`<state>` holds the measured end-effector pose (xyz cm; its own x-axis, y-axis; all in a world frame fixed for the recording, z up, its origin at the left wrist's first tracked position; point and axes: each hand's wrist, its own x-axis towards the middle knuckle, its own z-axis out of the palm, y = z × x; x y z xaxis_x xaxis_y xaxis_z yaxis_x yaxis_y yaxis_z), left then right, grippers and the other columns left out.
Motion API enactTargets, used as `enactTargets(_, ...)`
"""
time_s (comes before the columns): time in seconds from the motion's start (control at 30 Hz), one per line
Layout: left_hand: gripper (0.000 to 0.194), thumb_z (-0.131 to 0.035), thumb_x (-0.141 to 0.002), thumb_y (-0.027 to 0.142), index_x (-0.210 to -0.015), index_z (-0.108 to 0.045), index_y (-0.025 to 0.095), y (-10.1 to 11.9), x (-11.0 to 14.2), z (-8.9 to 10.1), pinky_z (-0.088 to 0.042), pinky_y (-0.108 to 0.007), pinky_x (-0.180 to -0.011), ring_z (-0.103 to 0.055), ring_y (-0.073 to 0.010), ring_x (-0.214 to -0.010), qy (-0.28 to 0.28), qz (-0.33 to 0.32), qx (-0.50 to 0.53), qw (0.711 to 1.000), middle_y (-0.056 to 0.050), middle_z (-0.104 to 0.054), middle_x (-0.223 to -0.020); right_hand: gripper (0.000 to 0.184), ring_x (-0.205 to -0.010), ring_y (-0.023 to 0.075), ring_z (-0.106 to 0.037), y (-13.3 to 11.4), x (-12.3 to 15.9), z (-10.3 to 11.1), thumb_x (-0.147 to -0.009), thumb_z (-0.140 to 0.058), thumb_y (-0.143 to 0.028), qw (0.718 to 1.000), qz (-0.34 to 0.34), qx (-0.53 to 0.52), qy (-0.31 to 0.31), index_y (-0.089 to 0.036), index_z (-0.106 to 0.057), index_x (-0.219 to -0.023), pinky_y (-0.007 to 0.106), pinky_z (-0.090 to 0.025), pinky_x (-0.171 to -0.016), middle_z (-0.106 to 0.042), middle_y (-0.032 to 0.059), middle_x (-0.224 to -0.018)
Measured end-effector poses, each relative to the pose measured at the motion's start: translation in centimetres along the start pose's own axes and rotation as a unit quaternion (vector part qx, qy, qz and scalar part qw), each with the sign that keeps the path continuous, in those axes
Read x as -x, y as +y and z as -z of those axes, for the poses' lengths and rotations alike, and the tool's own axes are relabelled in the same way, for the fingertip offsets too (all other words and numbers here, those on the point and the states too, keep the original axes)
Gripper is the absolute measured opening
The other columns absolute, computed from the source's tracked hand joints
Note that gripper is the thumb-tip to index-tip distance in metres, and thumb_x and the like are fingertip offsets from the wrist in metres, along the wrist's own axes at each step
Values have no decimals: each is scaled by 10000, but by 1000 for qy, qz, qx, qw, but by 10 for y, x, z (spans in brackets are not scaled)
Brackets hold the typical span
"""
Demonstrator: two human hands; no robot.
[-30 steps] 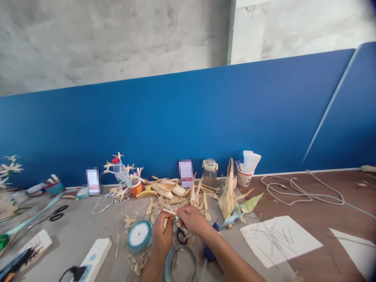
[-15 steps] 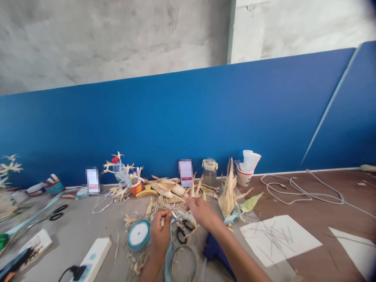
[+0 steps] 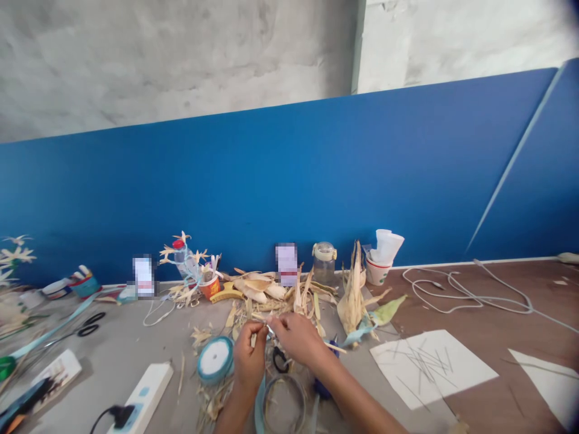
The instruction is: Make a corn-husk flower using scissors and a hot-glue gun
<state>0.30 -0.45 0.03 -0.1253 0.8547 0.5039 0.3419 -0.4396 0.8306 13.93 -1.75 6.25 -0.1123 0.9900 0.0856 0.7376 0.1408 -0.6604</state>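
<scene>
My left hand is closed in a pinch. A light blue ribbon runs up from the table edge to its fingertips. My right hand is closed too, its thumb and finger meeting the left fingertips at a small pale piece that I cannot make out. A thin pale strip sticks out beside the right wrist. Dried corn husks and shreds lie just beyond both hands. Under the right hand, black-handled scissors are partly hidden. A teal ribbon spool lies left of my left hand.
A clear tape-like ring and a blue tool lie near my forearms. Left stands a white power strip. A lidded jar, a paper cup and a phone line the blue partition. Thin wires lie on white paper.
My right hand has come down and left, from above the husks to my left fingertips. My left hand has hardly moved. The pale strip by the right wrist now shows.
</scene>
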Motion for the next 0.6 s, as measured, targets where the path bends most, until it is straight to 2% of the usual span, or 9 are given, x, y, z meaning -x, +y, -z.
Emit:
enactTargets(0.13, 246, -556, -762, 399, -663, -590, 177, 5, 1, 0, -450, -262, -589, -556, -164, -607, -6, -21, -1, 1000, -14, -608, -624, 492, -580, 139, -541, 2, -2, -1, -881, -319, -453, 1000, -8, -18, -15, -178, -651, -644, 231, -272, -513, -639, 45, -612)
enactTargets(0.27, 228, -524, -786, 365, -657, -578, 185, 6, 3, 1, -439, -260, -581, -551, -164, -596, -26, -48, -31, 998, -6, -600, -609, 501, -498, 122, -489, 6, -4, -2, -862, -350, -440, 995, -17, -91, -47, -180, -564, -490, 222, -293, -503, -529, 3, -466)
enactTargets(0.37, 222, -508, -792, 363, -679, -582, 187, 4, 2, 3, -444, -273, -599, -561, -172, -616, -25, -55, -38, 997, -10, -607, -629, 517, -437, 105, -438, 5, -3, 8, -857, -351, -404, 984, -19, -160, -81, -188, -469, -402, 216, -317, -506, -425, -28, -386)
enactTargets(0.43, 214, -504, -795, 360, -691, -576, 187, 0, -1, 5, -448, -280, -615, -564, -174, -635, -1, -47, -41, 998, -12, -605, -647, 529, -406, 96, -402, 5, -1, 20, -857, -346, -417, 977, -20, -189, -99, -188, -451, -392, 214, -315, -492, -389, -39, -370)
enactTargets(0.53, 197, -509, -794, 355, -712, -570, 187, -4, -4, 6, -451, -286, -638, -563, -175, -660, 39, -36, -47, 998, -15, -600, -671, 574, -431, 98, -405, 8, 0, 35, -872, -276, -495, 976, -18, -215, -32, -180, -500, -447, 217, -310, -500, -399, -32, -408)
enactTargets(0.6, 198, -508, -797, 354, -717, -573, 186, -5, -3, 5, -452, -289, -650, -566, -175, -669, 38, -40, -48, 997, -17, -603, -682, 607, -493, 116, -458, 12, -1, 38, -878, -227, -527, 980, -28, -195, 6, -173, -547, -503, 224, -318, -530, -469, -5, -466)
